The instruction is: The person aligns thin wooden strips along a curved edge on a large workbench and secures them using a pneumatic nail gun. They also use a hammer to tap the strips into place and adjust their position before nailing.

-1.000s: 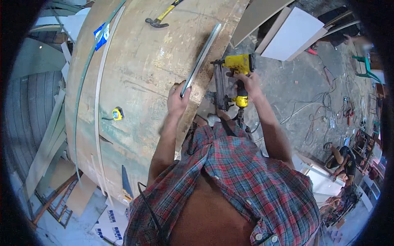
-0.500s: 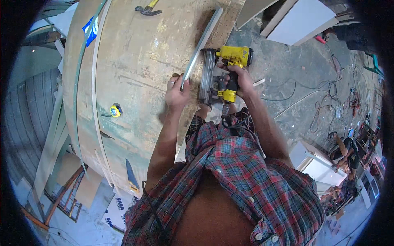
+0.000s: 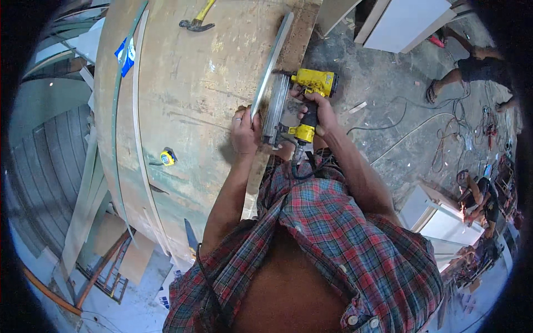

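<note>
Strip point(image 3: 270, 64) runs lengthwise along the bench point(image 3: 183, 111) edge, left hand point(image 3: 244, 130) pressing its near end, right hand point(image 3: 316, 111) gripping the nailer point(image 3: 300, 100) beside it.

1. The workbench point(image 3: 194, 83) was a large sheet of worn, stained plywood, pale brown with greenish patches.
2. A hammer point(image 3: 195, 21) with a yellow handle lay near the far edge.
3. A yellow tape measure point(image 3: 167, 158) sat mid-board, well apart from the hammer.
4. A blue packet point(image 3: 126, 54) lay at the left side, beside a long thin white strip point(image 3: 139, 139) running along that edge.
5. A long grey metal strip point(image 3: 272, 61) lay along the right edge.
</note>
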Tool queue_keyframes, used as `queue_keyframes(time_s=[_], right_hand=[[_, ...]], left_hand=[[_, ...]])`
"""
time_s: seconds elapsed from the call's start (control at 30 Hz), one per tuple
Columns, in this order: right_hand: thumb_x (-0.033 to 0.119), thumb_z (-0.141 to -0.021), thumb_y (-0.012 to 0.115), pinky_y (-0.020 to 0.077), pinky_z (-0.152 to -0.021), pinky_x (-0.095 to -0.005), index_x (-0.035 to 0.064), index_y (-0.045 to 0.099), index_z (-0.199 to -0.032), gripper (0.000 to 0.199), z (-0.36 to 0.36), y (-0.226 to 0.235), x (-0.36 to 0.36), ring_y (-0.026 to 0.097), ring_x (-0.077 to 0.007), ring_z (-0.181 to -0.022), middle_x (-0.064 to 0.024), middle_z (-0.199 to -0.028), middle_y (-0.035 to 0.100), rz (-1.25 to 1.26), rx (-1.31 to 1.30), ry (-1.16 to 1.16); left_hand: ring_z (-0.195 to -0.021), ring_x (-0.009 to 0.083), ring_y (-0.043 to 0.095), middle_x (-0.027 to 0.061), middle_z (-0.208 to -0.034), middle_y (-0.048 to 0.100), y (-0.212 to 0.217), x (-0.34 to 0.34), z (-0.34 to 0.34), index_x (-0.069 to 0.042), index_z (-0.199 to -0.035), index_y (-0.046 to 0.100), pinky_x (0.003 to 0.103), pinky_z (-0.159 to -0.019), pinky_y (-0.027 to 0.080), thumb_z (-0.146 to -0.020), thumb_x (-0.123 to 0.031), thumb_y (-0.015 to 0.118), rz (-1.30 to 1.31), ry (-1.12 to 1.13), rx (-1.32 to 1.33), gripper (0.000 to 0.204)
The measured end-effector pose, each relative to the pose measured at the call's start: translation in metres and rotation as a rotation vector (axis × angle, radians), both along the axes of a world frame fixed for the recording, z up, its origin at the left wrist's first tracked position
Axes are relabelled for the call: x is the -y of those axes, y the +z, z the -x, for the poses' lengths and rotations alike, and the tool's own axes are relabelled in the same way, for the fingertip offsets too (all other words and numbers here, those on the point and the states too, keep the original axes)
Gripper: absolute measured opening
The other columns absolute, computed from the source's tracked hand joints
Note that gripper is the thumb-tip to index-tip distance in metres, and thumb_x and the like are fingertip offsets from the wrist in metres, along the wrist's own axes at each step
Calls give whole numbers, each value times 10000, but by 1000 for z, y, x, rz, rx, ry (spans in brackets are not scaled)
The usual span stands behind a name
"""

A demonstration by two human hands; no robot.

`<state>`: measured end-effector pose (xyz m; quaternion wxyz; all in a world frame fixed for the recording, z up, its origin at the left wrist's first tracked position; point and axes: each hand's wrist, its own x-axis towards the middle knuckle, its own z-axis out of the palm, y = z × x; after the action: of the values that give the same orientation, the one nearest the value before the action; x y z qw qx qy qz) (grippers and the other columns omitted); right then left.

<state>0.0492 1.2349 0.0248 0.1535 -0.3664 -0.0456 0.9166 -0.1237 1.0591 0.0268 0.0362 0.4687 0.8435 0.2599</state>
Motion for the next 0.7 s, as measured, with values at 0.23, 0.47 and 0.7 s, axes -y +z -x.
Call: queue_keyframes(time_s=[0.23,0.47,0.7], right_hand=[[187,-936,554,510,-576,-309,18,604,-1045,207,1,26,13,536,-143,-603,-34,-703,558,17,28,-15],[173,-935,563,517,-570,-321,39,591,-1083,201,4,22,27,542,-132,-603,-29,-761,582,129,2,-82],[165,-923,566,510,-568,-307,39,607,-1052,185,10,37,31,541,-125,-605,-16,-704,559,162,97,-122]], left_hand=[[-1086,382,580,215,-1129,612,-7,5,4,-25,-1235,637,459,-929,479,-1004,-276,589,69,1,147,344],[-1131,406,566,233,-1187,601,-14,15,7,-1,-1254,602,466,-955,483,-1010,-283,581,88,-20,122,373],[-985,392,622,204,-1063,644,-11,8,6,-31,-1193,631,468,-842,521,-962,-234,632,8,-86,5,308]])
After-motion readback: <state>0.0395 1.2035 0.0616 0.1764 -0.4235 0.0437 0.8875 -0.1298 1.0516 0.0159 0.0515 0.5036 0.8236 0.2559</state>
